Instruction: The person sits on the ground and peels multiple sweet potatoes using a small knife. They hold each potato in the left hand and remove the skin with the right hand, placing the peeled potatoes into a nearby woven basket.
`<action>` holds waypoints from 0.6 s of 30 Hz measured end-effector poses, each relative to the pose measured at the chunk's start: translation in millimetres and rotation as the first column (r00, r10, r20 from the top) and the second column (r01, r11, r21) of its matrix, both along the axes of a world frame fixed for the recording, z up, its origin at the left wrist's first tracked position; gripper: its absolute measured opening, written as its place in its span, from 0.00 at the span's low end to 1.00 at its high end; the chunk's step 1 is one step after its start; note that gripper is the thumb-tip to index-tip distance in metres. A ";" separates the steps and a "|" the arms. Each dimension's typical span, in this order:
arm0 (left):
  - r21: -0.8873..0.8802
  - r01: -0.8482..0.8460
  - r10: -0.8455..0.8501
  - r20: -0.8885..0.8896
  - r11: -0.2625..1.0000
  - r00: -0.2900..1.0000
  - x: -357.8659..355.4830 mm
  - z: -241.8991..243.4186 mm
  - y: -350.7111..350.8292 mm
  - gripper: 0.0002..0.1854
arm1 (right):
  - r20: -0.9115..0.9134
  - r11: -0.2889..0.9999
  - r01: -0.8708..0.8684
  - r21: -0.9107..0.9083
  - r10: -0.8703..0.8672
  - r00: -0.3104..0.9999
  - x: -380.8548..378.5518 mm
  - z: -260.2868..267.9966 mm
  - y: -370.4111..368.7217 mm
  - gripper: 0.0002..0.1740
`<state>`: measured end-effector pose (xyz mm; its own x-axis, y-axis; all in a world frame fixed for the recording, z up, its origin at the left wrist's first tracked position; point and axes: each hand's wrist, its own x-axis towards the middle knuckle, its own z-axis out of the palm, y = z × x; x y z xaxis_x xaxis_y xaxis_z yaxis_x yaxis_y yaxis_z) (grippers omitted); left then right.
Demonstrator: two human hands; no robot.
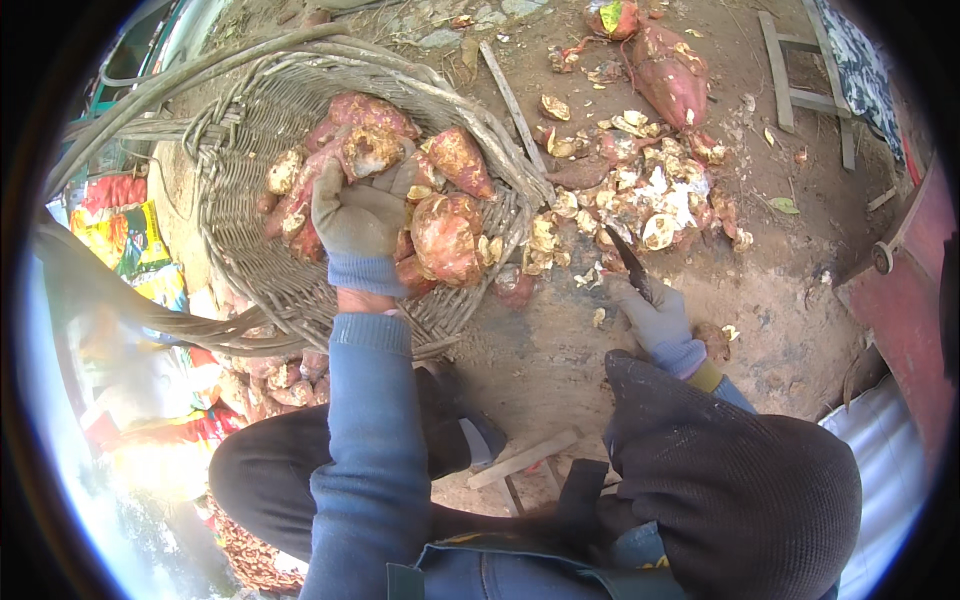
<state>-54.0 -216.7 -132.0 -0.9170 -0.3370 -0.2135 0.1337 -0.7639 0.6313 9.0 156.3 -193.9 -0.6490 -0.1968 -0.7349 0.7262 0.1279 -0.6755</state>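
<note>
My left hand [361, 214], in a dirty work glove, reaches into a wicker basket [247, 161]. Its thumb and fingers close around a large red-skinned sweet potato [373, 148] with a rough brown end facing up. Beside that hand in the basket lie more sweet potatoes, among them a round one [448, 238] and a patchy-skinned one [457, 161]. My right hand [654, 313], also gloved, grips a knife [628, 259] near my right knee. The dark blade points up and left over the ground; its handle is mostly hidden in the glove.
Trimmings [660, 191] pile up on the dirt right of the basket. Beyond them lies a large sweet potato [670, 75]. A wooden stick [514, 105] leans by the basket rim. More tubers [289, 382] lie near my left knee; a wooden frame [814, 82] stands at upper right.
</note>
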 end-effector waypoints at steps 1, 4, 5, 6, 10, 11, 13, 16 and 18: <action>0.103 0.129 -0.118 -0.100 0.986 0.988 -1.8 -2.6 19.4 0.25 | -0.180 0.996 -0.011 -0.087 -0.005 0.984 -4.1 6.1 -1.9 0.16; 0.102 0.254 -0.248 -0.064 0.962 0.967 -1.6 -10.1 87.7 0.26 | -0.188 0.974 0.034 -0.226 -0.077 0.979 -16.5 33.9 -3.0 0.17; 0.070 0.237 -0.240 0.028 0.969 0.970 2.4 -10.6 112.8 0.26 | -0.120 0.968 0.092 -0.234 -0.123 0.985 -20.4 44.3 -2.9 0.17; 0.039 0.320 -0.321 0.043 0.947 0.946 7.9 -9.0 136.0 0.26 | -0.135 0.925 0.129 -0.358 -0.188 0.973 -24.8 53.2 -5.8 0.17; -0.395 0.605 -0.484 0.370 0.691 0.793 25.8 13.1 193.6 0.30 | -0.019 0.863 0.288 -0.415 -0.325 0.946 -39.3 74.9 -2.4 0.16; -0.354 0.641 -0.524 0.376 0.681 0.764 25.2 19.6 197.2 0.31 | -0.045 0.865 0.299 -0.403 -0.345 0.938 -40.8 76.0 2.2 0.15; -0.257 0.720 -0.634 0.346 0.645 0.692 22.1 30.2 196.8 0.32 | -0.049 0.890 0.352 -0.290 -0.381 0.923 -40.0 75.6 14.0 0.15; -0.326 0.789 -0.639 0.464 0.520 0.613 19.5 32.8 198.7 0.31 | -0.164 0.929 0.185 -0.321 -0.247 0.955 -37.4 73.6 26.3 0.15; -0.330 0.768 -0.598 0.486 0.549 0.637 21.4 30.6 202.7 0.27 | -0.236 0.964 0.089 -0.251 -0.150 0.960 -34.9 73.8 29.3 0.13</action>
